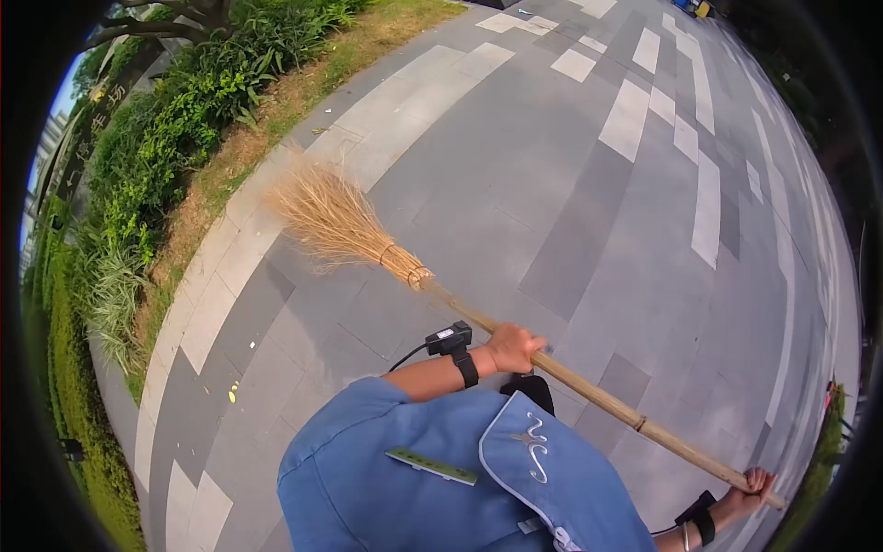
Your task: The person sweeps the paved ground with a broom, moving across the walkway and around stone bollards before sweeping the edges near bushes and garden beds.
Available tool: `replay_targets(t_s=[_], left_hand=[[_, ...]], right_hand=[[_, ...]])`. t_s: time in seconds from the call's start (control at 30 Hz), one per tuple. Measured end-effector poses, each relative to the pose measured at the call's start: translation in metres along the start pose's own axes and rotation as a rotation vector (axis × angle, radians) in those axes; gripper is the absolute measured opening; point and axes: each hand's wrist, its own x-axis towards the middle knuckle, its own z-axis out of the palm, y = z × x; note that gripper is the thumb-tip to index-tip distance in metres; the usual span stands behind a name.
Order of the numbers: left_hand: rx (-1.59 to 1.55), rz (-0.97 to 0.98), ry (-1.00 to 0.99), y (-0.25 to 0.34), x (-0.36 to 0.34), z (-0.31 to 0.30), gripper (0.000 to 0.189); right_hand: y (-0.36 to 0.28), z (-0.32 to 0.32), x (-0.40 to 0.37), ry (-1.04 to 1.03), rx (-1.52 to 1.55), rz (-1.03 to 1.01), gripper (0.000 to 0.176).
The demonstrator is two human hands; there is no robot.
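Head view. Your left hand [515, 348] is closed round the middle of the broom [598, 396] handle, with a black strap and small device [451, 340] on that wrist. Your right hand [756, 483], near right at the frame edge, has its fingers curled over the handle's top end. The broom runs slantwise from near right to far left. Its straw head [331, 221] is fanned out on the grey paving [552, 184], just beside the pale kerb stones. Dry grass and green shrubs [166, 156] line the left side. A few yellow scraps [233, 393] lie on the paving, near left.
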Motion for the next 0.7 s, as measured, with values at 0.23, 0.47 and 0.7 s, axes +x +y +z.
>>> replay_targets(t_s=[0.23,0.47,0.7], left_hand=[[-0.274,0.354,-0.187,0.012,0.153,0.049,0.009],[-0.214,0.036,-0.456,-0.121,0.205,0.059,0.010],[0.120,-0.233,-0.418,-0.265,0.278,-0.044,0.017]], right_hand=[[-0.059,0.067,-0.038,0.230,-0.335,-0.611,0.020],[0.108,0.082,0.150,0.529,-0.367,-0.286,0.029],[0.311,0.149,0.269,0.256,-0.021,0.187,0.027]])
